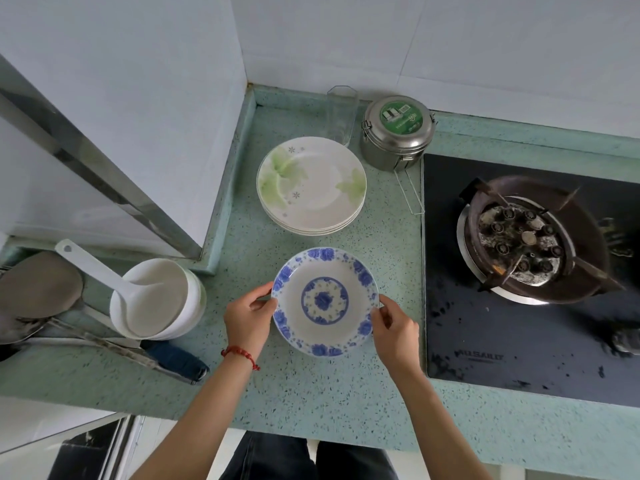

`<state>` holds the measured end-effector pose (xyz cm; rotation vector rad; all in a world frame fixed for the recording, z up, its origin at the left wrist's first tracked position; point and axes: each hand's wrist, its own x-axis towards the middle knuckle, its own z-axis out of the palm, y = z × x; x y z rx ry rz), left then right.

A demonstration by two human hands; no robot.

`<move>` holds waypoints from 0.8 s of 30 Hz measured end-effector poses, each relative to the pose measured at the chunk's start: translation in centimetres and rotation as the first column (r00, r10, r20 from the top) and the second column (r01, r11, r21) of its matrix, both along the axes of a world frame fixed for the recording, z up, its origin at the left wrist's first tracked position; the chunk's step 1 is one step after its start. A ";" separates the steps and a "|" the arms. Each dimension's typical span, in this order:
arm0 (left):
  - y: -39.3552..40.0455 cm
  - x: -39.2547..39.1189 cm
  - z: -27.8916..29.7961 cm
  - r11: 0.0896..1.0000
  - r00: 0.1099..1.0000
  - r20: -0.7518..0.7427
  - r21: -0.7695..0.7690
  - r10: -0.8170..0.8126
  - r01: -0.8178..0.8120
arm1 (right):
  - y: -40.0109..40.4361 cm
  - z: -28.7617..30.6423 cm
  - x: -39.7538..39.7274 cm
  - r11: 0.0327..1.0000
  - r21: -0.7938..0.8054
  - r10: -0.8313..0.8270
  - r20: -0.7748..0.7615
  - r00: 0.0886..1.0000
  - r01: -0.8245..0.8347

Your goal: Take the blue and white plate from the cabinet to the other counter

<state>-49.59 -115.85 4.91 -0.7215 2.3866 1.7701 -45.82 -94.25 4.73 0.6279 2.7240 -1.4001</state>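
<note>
Blue and white plate [325, 301] pinched at both sides: left hand [247, 318] on the left rim, thumb over the top edge and fingers curled under; right hand [394, 332] on the right rim in the same grip. Both sets of fingers closed on the plate, none spread free. Cannot tell whether the plate's foot is touching the green speckled counter [311, 393] or hanging just above it.

Beyond the fingertips, near but apart from the held plate: a stack of white plates with green flowers [311, 185]. Further past that, a clear glass [341, 114] and a steel lidded tin [398, 131] side by side. Outward of the left fingers, just beside them, a stack of white bowls [159, 299] with a white ladle [100, 271] lying in the top one. Outward of the right fingers, close by, the black gas hob [519, 341] with its burner [519, 240].

Judged as the closing step of the carry, the setting-down. Next move calls for lowering level until the foot sits flat, keeping the rim off the flowered stack ahead, then easing thumbs up and sliding fingers out sideways without dragging the plate toward bowls or hob
</note>
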 end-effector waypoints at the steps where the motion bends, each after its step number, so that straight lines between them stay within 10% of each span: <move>1: 0.1 -0.4 0.0 1.000 1.000 0.002 0.009 0.006 -0.006 | 0.1 0.0 -0.4 1.000 0.002 0.000 -0.004 1.000 0.000; 18: 0.7 -1.7 0.4 0.992 0.991 -0.110 -0.112 -0.073 0.060 | 0.4 0.4 -1.4 0.999 -0.026 0.030 0.019 0.999 -0.030; 24: -0.9 0.5 0.1 0.880 0.918 -0.192 -0.405 -0.348 0.249 | 0.1 1.1 1.0 0.992 0.119 0.047 -0.013 0.999 -0.045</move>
